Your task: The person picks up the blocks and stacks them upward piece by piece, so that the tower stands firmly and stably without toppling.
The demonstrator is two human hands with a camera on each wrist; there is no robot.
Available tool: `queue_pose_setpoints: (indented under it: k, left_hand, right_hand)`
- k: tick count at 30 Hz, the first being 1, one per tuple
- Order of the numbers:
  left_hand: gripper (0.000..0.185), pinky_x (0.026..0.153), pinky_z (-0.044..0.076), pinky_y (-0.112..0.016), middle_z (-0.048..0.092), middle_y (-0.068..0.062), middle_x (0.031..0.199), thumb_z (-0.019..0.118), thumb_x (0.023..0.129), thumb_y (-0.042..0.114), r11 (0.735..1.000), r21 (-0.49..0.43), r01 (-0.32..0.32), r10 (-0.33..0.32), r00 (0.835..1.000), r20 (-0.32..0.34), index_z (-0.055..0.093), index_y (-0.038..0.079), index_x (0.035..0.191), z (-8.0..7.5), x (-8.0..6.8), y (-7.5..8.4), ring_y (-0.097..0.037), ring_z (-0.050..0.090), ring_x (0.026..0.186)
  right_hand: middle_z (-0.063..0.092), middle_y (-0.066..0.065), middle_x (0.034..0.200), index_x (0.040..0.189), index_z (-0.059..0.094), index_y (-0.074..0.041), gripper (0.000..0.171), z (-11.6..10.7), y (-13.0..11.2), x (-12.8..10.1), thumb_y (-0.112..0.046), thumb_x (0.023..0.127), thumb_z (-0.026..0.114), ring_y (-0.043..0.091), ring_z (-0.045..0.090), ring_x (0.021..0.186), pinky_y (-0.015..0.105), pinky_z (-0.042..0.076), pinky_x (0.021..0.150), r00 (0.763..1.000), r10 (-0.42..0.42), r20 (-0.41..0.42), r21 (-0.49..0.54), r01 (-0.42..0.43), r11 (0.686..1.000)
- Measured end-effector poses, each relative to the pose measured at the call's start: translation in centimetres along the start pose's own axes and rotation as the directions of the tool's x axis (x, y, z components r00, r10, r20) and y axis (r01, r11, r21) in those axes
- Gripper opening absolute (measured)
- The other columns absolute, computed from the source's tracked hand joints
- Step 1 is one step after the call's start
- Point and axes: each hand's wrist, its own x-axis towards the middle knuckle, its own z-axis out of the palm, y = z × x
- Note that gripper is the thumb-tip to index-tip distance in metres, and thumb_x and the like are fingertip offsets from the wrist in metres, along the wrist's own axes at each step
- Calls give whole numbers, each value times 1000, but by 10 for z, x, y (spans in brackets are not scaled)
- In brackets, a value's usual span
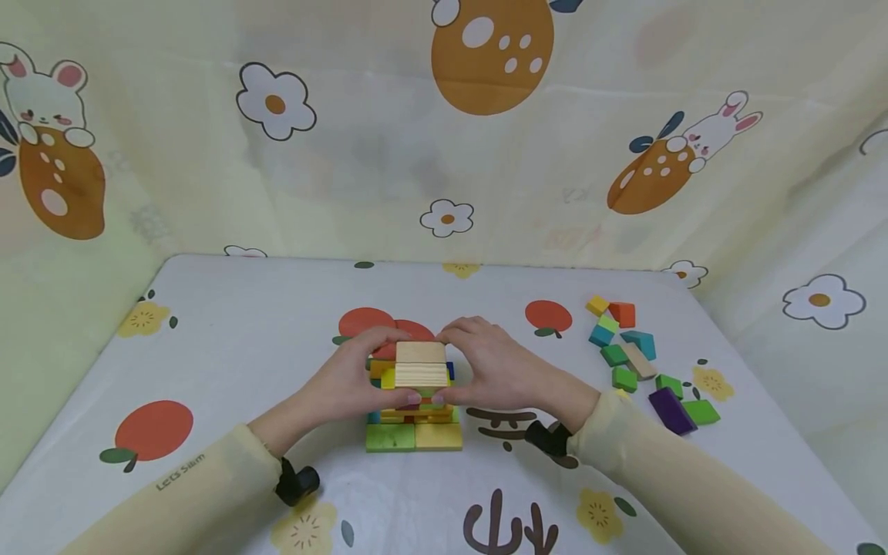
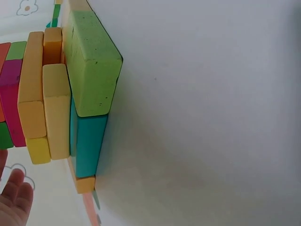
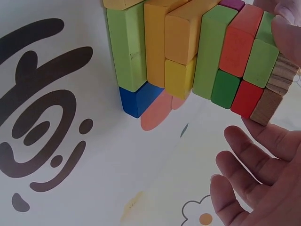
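A stack of coloured wooden blocks (image 1: pixel 415 416) stands mid-table on a green block (image 1: pixel 390 437) and a yellow block (image 1: pixel 438 436). A plain wood block (image 1: pixel 420 364) lies on top. My left hand (image 1: pixel 357 378) curls round the left side of that top block, thumb in front and fingers behind. My right hand (image 1: pixel 489 370) curls round its right side the same way. In the right wrist view the thumb (image 3: pixel 288 29) lies on the stack's top end and the other fingers (image 3: pixel 249 165) spread just behind it. The left wrist view shows the stack's base (image 2: pixel 91 70) and only some fingertips (image 2: pixel 14 197).
Several loose blocks lie on the table at the right: yellow (image 1: pixel 597 305), orange-red (image 1: pixel 622 314), teal (image 1: pixel 600 334), greens (image 1: pixel 701 412) and a purple one (image 1: pixel 671 410). Patterned cloth walls close in the back and both sides. The tablecloth (image 1: pixel 229 331) bears fruit prints.
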Motion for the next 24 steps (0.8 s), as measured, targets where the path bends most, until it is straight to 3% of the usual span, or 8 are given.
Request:
queue_pose_setpoints:
  k: [12, 17, 20, 24]
  left_hand:
    - [64, 107, 49, -60, 64, 0, 129, 90, 77, 35, 999, 14, -49, 49, 999, -14, 60, 18, 131, 4, 1, 0, -28, 57, 125]
    - [66, 106, 50, -60, 64, -1, 130, 90, 77, 36, 1000, 23, -9, 9, 1000, -17, 60, 18, 132, 4, -2, 0, -30, 57, 127]
    - [66, 105, 51, -60, 64, -1, 130, 90, 77, 37, 1000, 28, 9, -8, 1000, -15, 59, 19, 133, 3, -2, 1, -32, 56, 129]
    - [64, 105, 52, -59, 64, 0, 128, 90, 77, 38, 999, 34, 0, 0, 1000, -12, 60, 19, 131, 3, 0, 3, -32, 55, 129]
  right_hand:
    - [59, 9, 141, 138, 58, -7, 72, 3, 3, -2, -48, 84, 81, 31, 50, 134, 57, 44, 112, 1000, 13, 11, 25, -13, 1000]
    - [55, 10, 147, 150, 49, -9, 83, -9, 9, -12, -52, 85, 78, 32, 48, 138, 57, 45, 112, 999, 49, 2, 42, -49, 998]
    - [54, 14, 148, 150, 49, -7, 75, -32, 28, -29, -45, 91, 75, 34, 49, 137, 58, 47, 110, 992, 106, -64, 61, -102, 993]
    - [57, 20, 144, 146, 52, -3, 61, -56, 78, -63, -33, 97, 71, 40, 52, 134, 62, 46, 109, 961, 245, -126, 71, -238, 969]
